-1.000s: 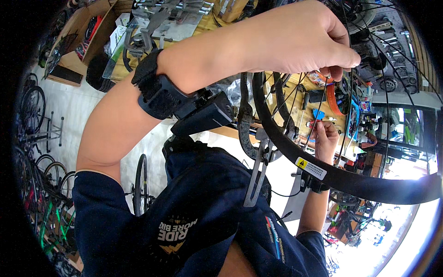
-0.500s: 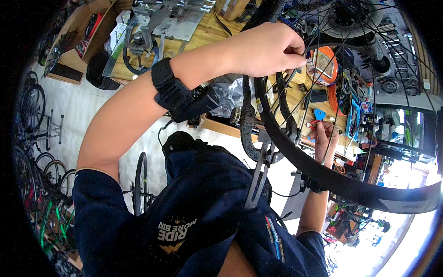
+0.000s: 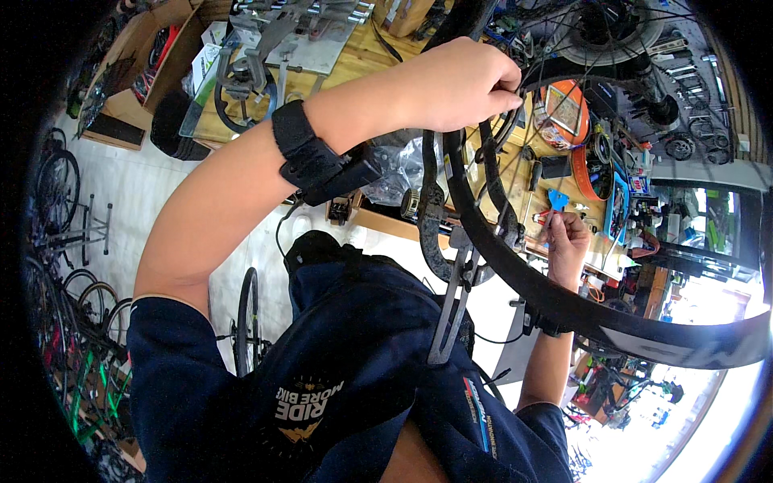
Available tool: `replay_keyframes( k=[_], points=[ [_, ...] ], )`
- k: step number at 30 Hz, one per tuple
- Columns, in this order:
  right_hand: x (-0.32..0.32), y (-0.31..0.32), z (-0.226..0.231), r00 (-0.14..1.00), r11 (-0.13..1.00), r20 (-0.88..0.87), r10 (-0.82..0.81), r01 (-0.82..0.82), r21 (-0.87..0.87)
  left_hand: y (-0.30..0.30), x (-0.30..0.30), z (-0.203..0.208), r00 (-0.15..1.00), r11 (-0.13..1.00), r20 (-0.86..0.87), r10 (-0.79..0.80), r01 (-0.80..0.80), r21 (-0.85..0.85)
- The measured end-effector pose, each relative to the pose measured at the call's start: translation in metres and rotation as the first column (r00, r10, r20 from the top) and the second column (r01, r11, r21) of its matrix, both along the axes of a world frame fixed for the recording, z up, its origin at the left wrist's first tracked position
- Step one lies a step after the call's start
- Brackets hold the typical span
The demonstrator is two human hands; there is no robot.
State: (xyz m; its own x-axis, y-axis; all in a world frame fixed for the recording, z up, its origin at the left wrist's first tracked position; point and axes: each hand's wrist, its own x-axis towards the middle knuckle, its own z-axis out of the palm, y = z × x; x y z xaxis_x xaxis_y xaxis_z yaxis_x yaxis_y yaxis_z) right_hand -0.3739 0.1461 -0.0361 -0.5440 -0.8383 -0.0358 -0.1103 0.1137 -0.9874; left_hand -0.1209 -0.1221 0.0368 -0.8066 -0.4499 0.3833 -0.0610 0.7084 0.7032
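A black-rimmed bicycle wheel (image 3: 555, 298) stands in a dark metal truing stand (image 3: 432, 205) at the right. My left hand (image 3: 475, 84) reaches across the wheel's left side. Its fingers are curled, with thumb and forefinger together beside the spokes; whatever they pinch is hidden. Beyond the lower rim, my right hand (image 3: 570, 241) is closed, fingertips pinched together. Anything between them is too small to make out. Just past those fingertips is a small flat blue tool (image 3: 557, 199); whether they touch it is unclear. The spokes look smeared.
Behind the wheel, the wooden workbench (image 3: 370, 60) carries an orange round container (image 3: 564, 113), a clear plastic bag (image 3: 403, 169) and small parts. A metal clamping fixture (image 3: 245, 76) stands on its left part. Cardboard boxes (image 3: 121, 113) and bicycles (image 3: 60, 189) line the left side.
The wheel has turned, its pale rim marking shifting left. My left hand has drawn slightly left. My right hand has shifted slightly, its fingertips still pinched.
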Motion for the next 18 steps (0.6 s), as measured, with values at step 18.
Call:
replay_keyframes(
  k=[18],
  points=[
    [0.007, 0.001, 0.006, 0.998, 0.999, -0.033, -0.046, 0.046, 0.016, 0.012, 0.008, 0.024, 0.975, 0.950, -0.112, -0.193, 0.214, 0.229]
  ],
)
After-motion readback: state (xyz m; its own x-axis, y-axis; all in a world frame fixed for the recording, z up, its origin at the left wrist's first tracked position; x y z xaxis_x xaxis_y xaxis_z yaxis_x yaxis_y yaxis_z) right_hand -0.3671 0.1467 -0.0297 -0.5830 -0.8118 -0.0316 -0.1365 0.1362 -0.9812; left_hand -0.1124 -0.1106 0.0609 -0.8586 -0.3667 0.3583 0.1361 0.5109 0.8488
